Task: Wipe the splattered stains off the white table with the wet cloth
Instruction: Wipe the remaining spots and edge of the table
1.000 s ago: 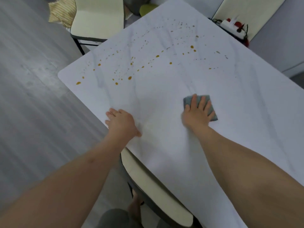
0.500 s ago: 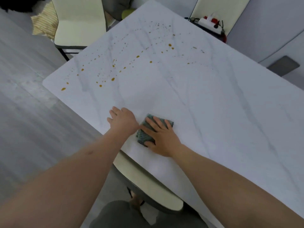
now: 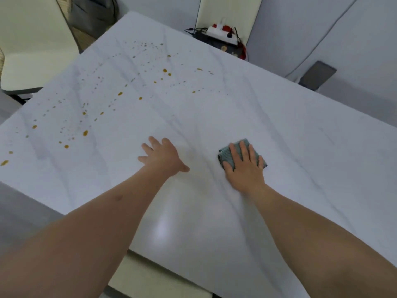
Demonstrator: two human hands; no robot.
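Right hand (image 3: 243, 168) flat on the wet cloth (image 3: 225, 157), fingers (image 3: 242, 150) straight and slightly spread, well short of the orange stains (image 3: 86, 132) toward the far left of the tabletop (image 3: 300, 147). Left hand (image 3: 162, 157) splayed on bare surface, holding nothing. Likely risk: smearing wet droplets into streaks with one broad pass, or dragging the bracing left arm through them.
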